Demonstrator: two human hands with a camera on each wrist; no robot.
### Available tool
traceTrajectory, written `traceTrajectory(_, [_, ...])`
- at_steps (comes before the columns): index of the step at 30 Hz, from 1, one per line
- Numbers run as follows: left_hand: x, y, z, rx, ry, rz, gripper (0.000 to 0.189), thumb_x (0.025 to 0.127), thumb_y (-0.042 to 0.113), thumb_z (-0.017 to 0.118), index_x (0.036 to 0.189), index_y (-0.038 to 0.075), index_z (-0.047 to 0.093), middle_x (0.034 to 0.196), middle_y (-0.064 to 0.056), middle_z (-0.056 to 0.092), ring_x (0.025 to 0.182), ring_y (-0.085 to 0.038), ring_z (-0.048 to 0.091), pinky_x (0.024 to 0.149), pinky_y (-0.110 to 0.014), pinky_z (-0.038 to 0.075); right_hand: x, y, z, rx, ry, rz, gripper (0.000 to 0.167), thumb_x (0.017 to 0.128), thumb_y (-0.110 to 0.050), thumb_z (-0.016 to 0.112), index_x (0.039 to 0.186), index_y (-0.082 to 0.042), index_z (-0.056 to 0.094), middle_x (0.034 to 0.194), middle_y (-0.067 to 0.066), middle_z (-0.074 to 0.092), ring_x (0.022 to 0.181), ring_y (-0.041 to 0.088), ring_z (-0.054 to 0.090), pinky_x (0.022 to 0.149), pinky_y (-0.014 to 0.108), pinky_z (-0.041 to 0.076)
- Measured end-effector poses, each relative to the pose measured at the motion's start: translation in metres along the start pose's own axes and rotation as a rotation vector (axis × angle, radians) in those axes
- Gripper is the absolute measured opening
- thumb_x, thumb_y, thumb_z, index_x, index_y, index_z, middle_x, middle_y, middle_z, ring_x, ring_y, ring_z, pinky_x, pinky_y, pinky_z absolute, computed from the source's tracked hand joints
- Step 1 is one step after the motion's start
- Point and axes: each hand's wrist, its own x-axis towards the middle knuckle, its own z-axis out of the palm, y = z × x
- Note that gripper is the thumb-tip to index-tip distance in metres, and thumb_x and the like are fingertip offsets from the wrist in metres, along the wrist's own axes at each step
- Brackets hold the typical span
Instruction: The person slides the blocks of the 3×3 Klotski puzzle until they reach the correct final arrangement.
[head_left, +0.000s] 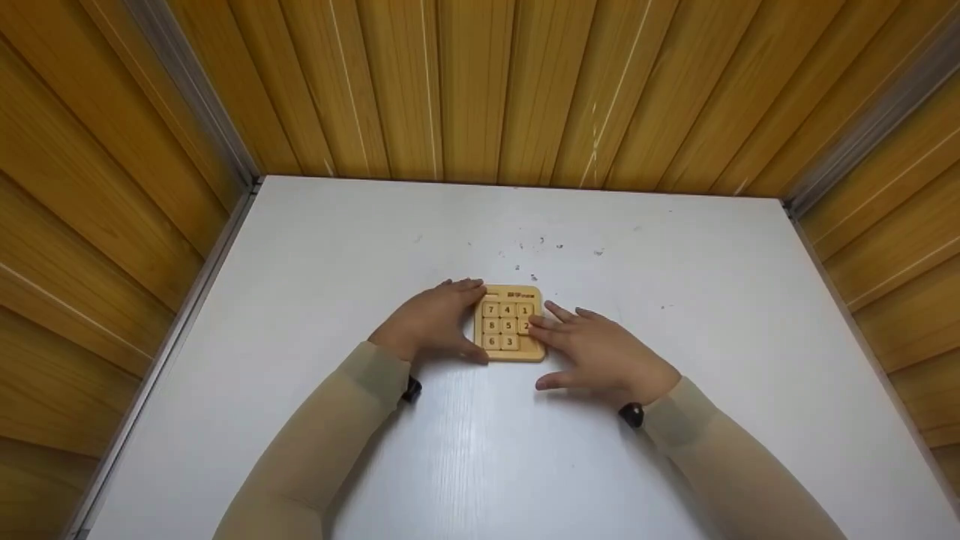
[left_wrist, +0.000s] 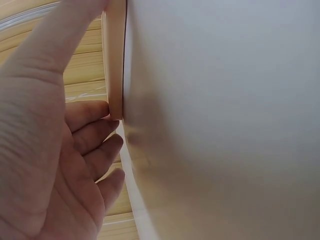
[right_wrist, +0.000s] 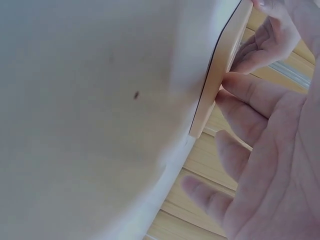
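Note:
A small yellow wooden number slide puzzle (head_left: 517,357) lies on the white table, its numbered tiles face up in three rows. The bottom right cell holds no tile. My left hand (head_left: 431,321) grips the puzzle's left side, fingers at the top left corner and thumb at the bottom left. From the right, my right hand (head_left: 604,351) reaches over the edge with fairly straight fingers. One fingertip rests on the tile marked 2 (head_left: 525,326), partly covering it, while the thumb stands apart from the frame. Both wrist views show the puzzle's side edge (left_wrist: 116,65) by the fingertips.
The white table (head_left: 360,240) stretches around the puzzle on all sides. Small dark marks (head_left: 559,246) speckle its surface beyond the puzzle. Wood-panelled walls (head_left: 465,90) stand along the table's back, left and right edges.

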Motion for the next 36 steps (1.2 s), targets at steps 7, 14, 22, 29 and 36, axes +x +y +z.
traceTrajectory(7, [0.000, 0.001, 0.001, 0.007, 0.011, 0.005, 0.130, 0.074, 0.064, 0.103, 0.177, 0.016, 0.040, 0.186, 0.000, 0.037, 0.174, -0.026, 0.036, 0.144, -0.043, 0.032, 0.001, -0.010, 0.002, -0.020, 0.007, -0.048, 0.101, 0.097, -0.083, 0.067, 0.174, -0.019, 0.048, 0.183, -0.004, 0.042, 0.177, 0.028, 0.026, 0.143, 0.062, 0.030])
traceTrajectory(14, [0.001, 0.001, 0.002, 0.016, 0.016, 0.019, 0.133, 0.073, 0.068, 0.102, 0.177, 0.016, 0.040, 0.187, -0.001, 0.037, 0.174, -0.026, 0.036, 0.143, -0.043, 0.033, 0.000, -0.019, 0.005, -0.027, 0.003, -0.084, 0.098, 0.099, -0.081, 0.067, 0.172, -0.018, 0.050, 0.182, -0.003, 0.044, 0.177, 0.029, 0.028, 0.142, 0.063, 0.031])
traceTrajectory(22, [0.002, -0.003, 0.002, 0.004, 0.017, 0.010, 0.133, 0.072, 0.070, 0.102, 0.178, 0.019, 0.039, 0.187, 0.002, 0.036, 0.174, -0.023, 0.035, 0.143, -0.042, 0.032, 0.000, -0.021, 0.007, -0.049, 0.011, -0.097, 0.097, 0.099, -0.081, 0.066, 0.172, -0.020, 0.050, 0.182, -0.007, 0.044, 0.177, 0.024, 0.028, 0.143, 0.061, 0.031])
traceTrajectory(29, [0.004, -0.007, 0.003, 0.004, 0.019, 0.027, 0.133, 0.072, 0.070, 0.102, 0.177, 0.016, 0.040, 0.185, 0.000, 0.038, 0.173, -0.023, 0.036, 0.143, -0.041, 0.034, 0.000, -0.016, 0.010, -0.030, 0.026, -0.115, 0.095, 0.100, -0.083, 0.063, 0.172, -0.021, 0.051, 0.182, -0.008, 0.044, 0.177, 0.026, 0.029, 0.142, 0.061, 0.031])
traceTrajectory(36, [0.004, -0.008, 0.003, 0.013, 0.015, 0.016, 0.133, 0.072, 0.071, 0.101, 0.177, 0.017, 0.039, 0.186, 0.002, 0.037, 0.173, -0.022, 0.036, 0.142, -0.040, 0.035, -0.005, -0.010, 0.012, -0.023, 0.013, -0.096, 0.097, 0.101, -0.085, 0.059, 0.173, -0.022, 0.049, 0.184, -0.010, 0.039, 0.177, 0.024, 0.027, 0.143, 0.060, 0.031])
